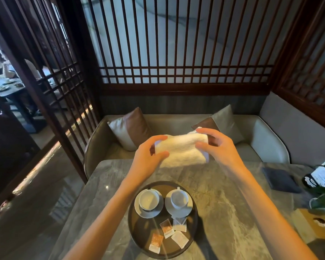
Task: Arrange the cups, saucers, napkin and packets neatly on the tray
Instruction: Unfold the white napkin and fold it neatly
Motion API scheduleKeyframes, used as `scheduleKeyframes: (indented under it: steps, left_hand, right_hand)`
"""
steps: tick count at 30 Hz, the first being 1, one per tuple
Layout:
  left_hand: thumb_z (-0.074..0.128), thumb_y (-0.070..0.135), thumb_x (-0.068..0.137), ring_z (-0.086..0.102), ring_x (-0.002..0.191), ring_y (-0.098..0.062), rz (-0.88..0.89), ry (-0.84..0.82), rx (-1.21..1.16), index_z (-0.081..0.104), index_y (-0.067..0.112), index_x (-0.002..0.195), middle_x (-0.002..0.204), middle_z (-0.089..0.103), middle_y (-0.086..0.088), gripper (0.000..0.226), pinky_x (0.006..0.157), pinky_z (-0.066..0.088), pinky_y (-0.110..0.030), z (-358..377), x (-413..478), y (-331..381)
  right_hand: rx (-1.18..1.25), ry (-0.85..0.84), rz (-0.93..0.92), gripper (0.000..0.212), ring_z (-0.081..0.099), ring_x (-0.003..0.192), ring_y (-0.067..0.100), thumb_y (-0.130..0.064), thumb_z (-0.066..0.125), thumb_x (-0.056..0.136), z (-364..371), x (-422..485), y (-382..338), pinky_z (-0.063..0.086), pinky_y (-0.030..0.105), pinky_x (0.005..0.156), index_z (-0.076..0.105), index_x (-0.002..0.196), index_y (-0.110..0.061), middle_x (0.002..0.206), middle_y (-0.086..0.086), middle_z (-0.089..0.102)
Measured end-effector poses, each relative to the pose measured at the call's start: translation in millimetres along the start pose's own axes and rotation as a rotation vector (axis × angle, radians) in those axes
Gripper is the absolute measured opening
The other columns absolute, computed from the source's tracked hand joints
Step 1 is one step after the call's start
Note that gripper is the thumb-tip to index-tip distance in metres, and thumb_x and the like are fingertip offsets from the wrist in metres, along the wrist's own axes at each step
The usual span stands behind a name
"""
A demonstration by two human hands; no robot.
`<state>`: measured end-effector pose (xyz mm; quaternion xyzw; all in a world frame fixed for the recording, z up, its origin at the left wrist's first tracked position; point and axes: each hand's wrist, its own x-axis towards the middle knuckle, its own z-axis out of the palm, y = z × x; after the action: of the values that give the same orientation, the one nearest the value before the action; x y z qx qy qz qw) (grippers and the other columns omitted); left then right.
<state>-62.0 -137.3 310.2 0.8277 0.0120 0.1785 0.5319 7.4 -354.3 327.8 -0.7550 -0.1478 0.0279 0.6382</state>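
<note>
A round dark tray [133, 229] lies on the grey marble table [223, 203]. Two white cups stand on white saucers at its far side, the left cup [149, 199] and the right cup [179, 198] side by side. Several small packets [179, 239] lie scattered on the tray's near half. Both hands hold a white cloth napkin [182, 151] in the air above the table's far edge. My left hand [148, 154] grips its left end between thumb and fingers. My right hand [219, 145] grips its right end.
A dark folded cloth [280, 180] lies at the table's right. A plant with cards [323, 181] and a wooden box [315, 222] stand at the right edge. A sofa with cushions [131, 128] sits beyond the table, with wooden lattice screens behind.
</note>
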Motion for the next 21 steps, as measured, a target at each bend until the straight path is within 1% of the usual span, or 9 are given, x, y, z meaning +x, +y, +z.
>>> scheduleKeyframes:
  steps: [2, 4, 7, 10, 13, 16, 18, 20, 21]
  left_hand:
    - [0.069, 0.021, 0.087, 0.059, 0.093, 0.006, -0.004, -0.007, 0.059, 0.055, 0.041, 0.117, 0.099, 0.055, 0.033, 0.039, 0.065, 0.047, 0.001, -0.1, 0.6, 0.6]
    - [0.069, 0.023, 0.087, 0.058, 0.09, 0.007, -0.003, 0.026, 0.118, 0.057, 0.039, 0.118, 0.098, 0.056, 0.03, 0.037, 0.063, 0.046, -0.002, 1.2, 2.1, -0.1]
    - [0.069, 0.025, 0.088, 0.059, 0.096, -0.002, -0.018, 0.094, 0.135, 0.061, 0.028, 0.124, 0.107, 0.06, 0.017, 0.037, 0.079, 0.043, -0.007, 5.0, 4.0, 0.6]
    - [0.067, 0.026, 0.09, 0.059, 0.095, -0.002, -0.004, 0.106, 0.166, 0.061, 0.026, 0.124, 0.109, 0.061, 0.015, 0.035, 0.08, 0.043, -0.008, 5.2, 5.3, 3.5]
    - [0.064, 0.025, 0.091, 0.054, 0.086, 0.004, 0.001, 0.055, 0.249, 0.06, 0.026, 0.124, 0.107, 0.059, 0.014, 0.033, 0.073, 0.039, -0.006, 4.0, 8.5, 5.7]
    - [0.062, 0.028, 0.092, 0.057, 0.097, -0.006, 0.006, 0.011, 0.348, 0.059, 0.024, 0.125, 0.116, 0.064, 0.005, 0.033, 0.081, 0.045, -0.016, 8.7, 11.4, 8.8]
    - [0.06, 0.031, 0.093, 0.059, 0.102, -0.012, 0.001, 0.037, 0.39, 0.058, 0.023, 0.125, 0.119, 0.064, 0.0, 0.032, 0.088, 0.049, -0.024, 11.9, 10.8, 11.5]
    - [0.059, 0.031, 0.094, 0.057, 0.099, -0.009, -0.004, 0.081, 0.397, 0.057, 0.022, 0.124, 0.12, 0.063, -0.001, 0.031, 0.086, 0.047, -0.022, 12.3, 9.4, 14.2]
    - [0.059, 0.031, 0.094, 0.055, 0.098, -0.008, -0.004, 0.093, 0.399, 0.057, 0.021, 0.124, 0.12, 0.063, -0.002, 0.031, 0.084, 0.045, -0.02, 11.7, 9.1, 15.6]
  right_hand:
    - [-0.089, 0.008, -0.033, 0.037, 0.056, 0.124, 0.017, -0.019, 0.072, 0.088, 1.9, -1.3, -0.9, 0.045, 0.046, 0.108, 0.068, 0.123, -0.031, 0.135, -0.009, 0.061]
    - [-0.146, -0.031, -0.021, 0.04, 0.055, 0.125, 0.015, -0.022, 0.071, 0.088, 1.9, -1.8, -1.5, 0.045, 0.04, 0.109, 0.067, 0.124, -0.036, 0.136, -0.009, 0.06]
    - [-0.243, -0.153, 0.033, 0.05, 0.056, 0.119, 0.012, -0.018, 0.075, 0.083, 1.7, -2.0, -3.6, 0.048, 0.03, 0.098, 0.065, 0.123, -0.046, 0.132, -0.011, 0.06]
    - [-0.335, -0.118, -0.007, 0.049, 0.058, 0.114, 0.011, -0.016, 0.076, 0.081, -0.3, 0.4, -5.5, 0.046, 0.024, 0.087, 0.067, 0.121, -0.044, 0.127, -0.011, 0.063]
    - [-0.383, -0.047, -0.043, 0.039, 0.055, 0.116, 0.011, -0.02, 0.07, 0.088, -6.0, 3.4, -6.5, 0.041, 0.024, 0.091, 0.065, 0.124, -0.036, 0.127, -0.011, 0.063]
    - [-0.547, -0.088, -0.06, 0.036, 0.052, 0.114, 0.01, -0.024, 0.059, 0.096, -7.2, 5.3, -7.3, 0.039, 0.025, 0.092, 0.058, 0.131, -0.034, 0.131, -0.009, 0.059]
    - [-0.661, -0.181, -0.066, 0.041, 0.051, 0.119, 0.013, -0.024, 0.057, 0.097, -6.0, 6.4, -8.7, 0.039, 0.026, 0.094, 0.05, 0.137, -0.033, 0.136, -0.005, 0.055]
    - [-0.66, -0.248, -0.029, 0.051, 0.049, 0.124, 0.018, -0.022, 0.063, 0.093, -4.7, 5.9, -10.9, 0.04, 0.029, 0.099, 0.046, 0.14, -0.034, 0.14, -0.003, 0.051]
    - [-0.655, -0.237, -0.033, 0.054, 0.05, 0.124, 0.019, -0.021, 0.066, 0.092, -4.1, 5.8, -11.6, 0.041, 0.031, 0.101, 0.045, 0.14, -0.034, 0.14, -0.002, 0.051]
